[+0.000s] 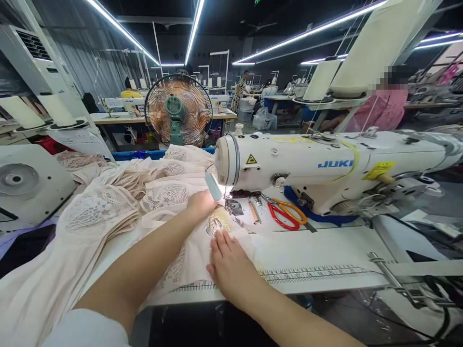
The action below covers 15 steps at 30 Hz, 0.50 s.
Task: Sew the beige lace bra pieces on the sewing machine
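A cream lace bra (197, 258) lies on the sewing machine bed, its edge at the lit needle area. My left hand (201, 204) is closed on the fabric just left of the needle, its fingertips partly hidden by glare and a small lamp. Nearer to me, my right hand (233, 262) rests flat on the bra with fingers stretched out, beside a shiny yellowish patch (220, 220). The white JUKI sewing machine (289, 161) reaches in from the right. Scissors with red and orange handles (285, 215) lie on its bed, right of the needle.
Stacked cream lace garments (104, 212) cover the left side of the table. A printed ruler (314, 273) runs along the front edge. Behind stands a large fan (177, 111). Thread cones (321, 79) rise at the right, near a person in pink (379, 111).
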Motion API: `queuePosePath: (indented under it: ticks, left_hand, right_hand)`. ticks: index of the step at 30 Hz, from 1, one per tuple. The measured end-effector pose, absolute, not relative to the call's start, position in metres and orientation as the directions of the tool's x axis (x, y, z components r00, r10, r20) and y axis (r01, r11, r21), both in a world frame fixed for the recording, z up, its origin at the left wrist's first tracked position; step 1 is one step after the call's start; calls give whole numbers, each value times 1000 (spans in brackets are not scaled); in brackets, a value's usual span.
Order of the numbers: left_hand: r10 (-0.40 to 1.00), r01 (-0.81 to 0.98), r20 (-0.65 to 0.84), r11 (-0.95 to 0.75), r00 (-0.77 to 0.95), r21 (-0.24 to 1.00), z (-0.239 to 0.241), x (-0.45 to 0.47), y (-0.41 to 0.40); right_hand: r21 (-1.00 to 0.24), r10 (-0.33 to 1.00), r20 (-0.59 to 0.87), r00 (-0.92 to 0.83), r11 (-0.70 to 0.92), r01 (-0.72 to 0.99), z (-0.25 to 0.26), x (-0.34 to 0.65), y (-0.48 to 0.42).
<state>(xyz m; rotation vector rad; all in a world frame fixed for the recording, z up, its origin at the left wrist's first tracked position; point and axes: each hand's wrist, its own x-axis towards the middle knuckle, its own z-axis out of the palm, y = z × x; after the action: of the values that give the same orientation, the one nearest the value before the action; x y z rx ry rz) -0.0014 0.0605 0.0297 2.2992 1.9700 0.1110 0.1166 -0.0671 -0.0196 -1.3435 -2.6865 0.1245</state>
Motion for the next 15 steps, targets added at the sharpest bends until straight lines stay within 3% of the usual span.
queuePosePath:
  ticks: [4,10,12,15]
  left_hand:
    - [997,982,-23,-70,75,178,32,-4,78]
    - [991,982,0,-135,137,129,47,-12,59]
    - [965,960,-35,-252,259,125,46,-17,42]
    - [803,791,-58,-566,593,233,36,-25,20]
  right_hand:
    - [-215,558,106,-823,821,529,-12,126,-44]
    - [-254,363,117,-924,911,325,0,135,8]
    - [-264,331,141,-933,921,287,0,135,16]
    - [-271,355,165,-920,913,304,-1,137,16]
